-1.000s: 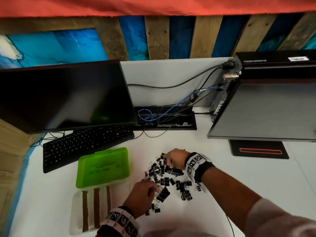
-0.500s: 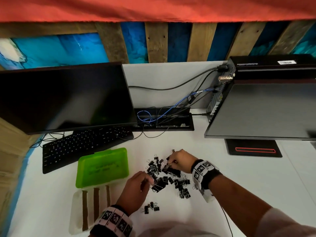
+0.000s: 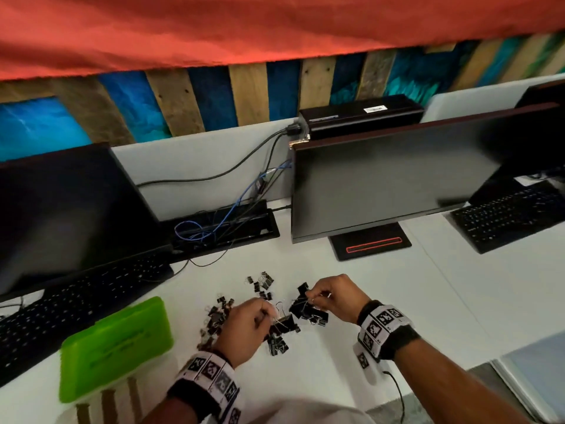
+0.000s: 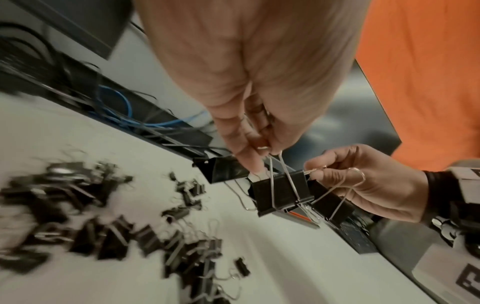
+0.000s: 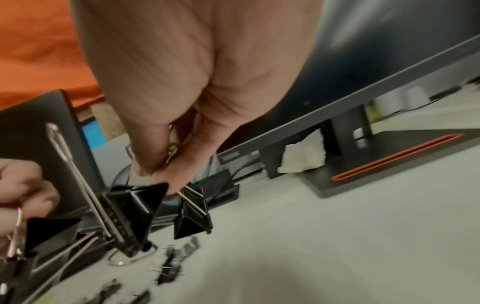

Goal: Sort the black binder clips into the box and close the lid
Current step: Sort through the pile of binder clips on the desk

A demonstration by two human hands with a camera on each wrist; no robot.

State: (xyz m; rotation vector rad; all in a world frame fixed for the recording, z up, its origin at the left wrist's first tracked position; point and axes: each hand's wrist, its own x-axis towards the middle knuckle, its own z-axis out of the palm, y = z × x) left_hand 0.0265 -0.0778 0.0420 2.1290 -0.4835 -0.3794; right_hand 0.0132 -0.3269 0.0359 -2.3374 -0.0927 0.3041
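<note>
Currently both hands are raised just above the white desk point(image 3: 336, 377), each pinching large black binder clips by their wire handles. The left hand point(image 3: 244, 328) has thumb and fingers pressed together on the wire loops of a clip point(image 4: 280, 193) hanging below them. The right hand point(image 3: 334, 298) pinches the handles of several clips point(image 3: 305, 310), which dangle in a cluster; from the right wrist, two of them point(image 5: 192, 214) hang clear of the surface. The remaining clips point(image 3: 220, 313) lie scattered on the desk beneath and to the left of the hands, some further off toward the cable tray point(image 3: 226, 231). The green box point(image 3: 114, 347) sits at near left with its lid shut, well apart from both hands; the embossed writing on the lid cannot be read. The wristbands point(image 3: 382, 327) carry black-and-white square markers. A white label on the black unit point(image 3: 360, 114) at far right is illegible. Two dark monitors point(image 3: 388, 179), two black keyboards point(image 3: 76, 304), a grey partition and a blue-and-wood slatted wall lie beyond.
</note>
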